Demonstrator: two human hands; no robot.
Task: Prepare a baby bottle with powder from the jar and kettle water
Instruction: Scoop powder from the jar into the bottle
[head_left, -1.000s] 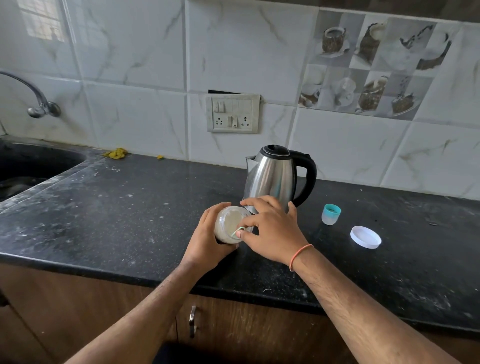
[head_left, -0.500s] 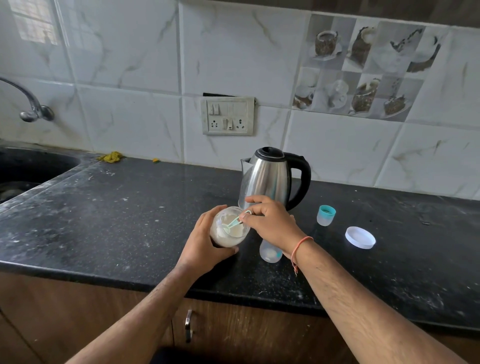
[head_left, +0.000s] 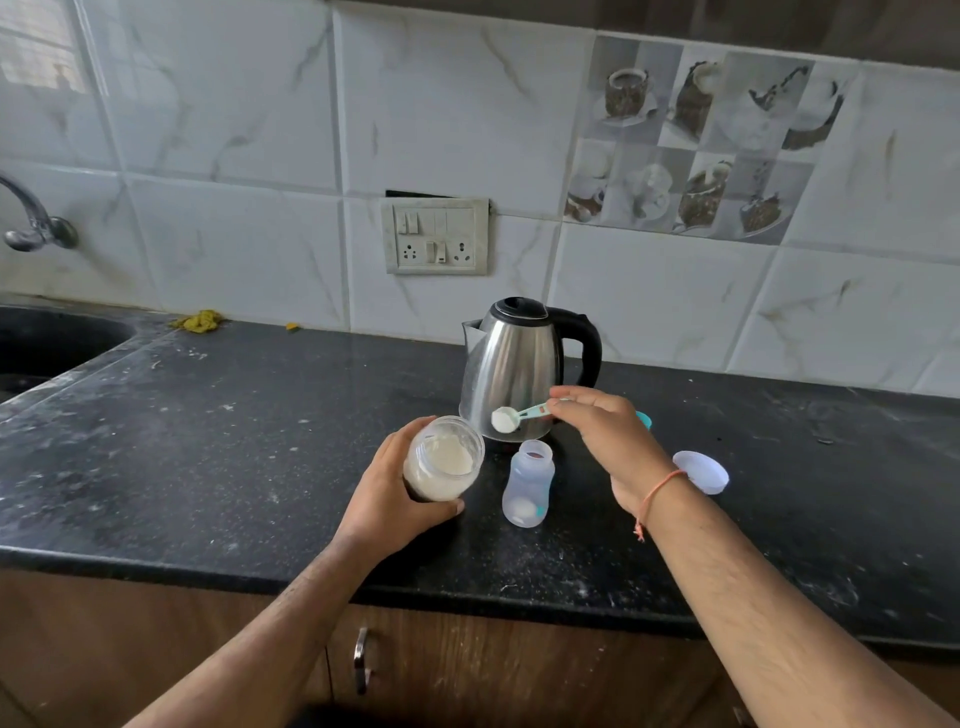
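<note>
My left hand (head_left: 387, 496) grips an open clear jar (head_left: 441, 460) of white powder, tilted toward me on the black counter (head_left: 208, 441). My right hand (head_left: 608, 436) pinches the handle of a small teal scoop (head_left: 511, 417) heaped with powder, held above and slightly left of the bottle's mouth. The clear baby bottle (head_left: 527, 483) stands open and upright between my hands, with a little white powder at its bottom. Just behind it stands the steel kettle (head_left: 519, 364) with a black lid and handle.
A white jar lid (head_left: 701, 470) lies right of my right wrist. A teal bottle cap (head_left: 643, 418) is mostly hidden behind my right hand. A sink (head_left: 47, 338) and tap (head_left: 31, 223) are at far left; a switch plate (head_left: 436, 236) is on the tiled wall.
My right hand lifted the scoop out of the jar, now full of powder, and moved it right over the bottle. The bottle, hidden before, is now in view.
</note>
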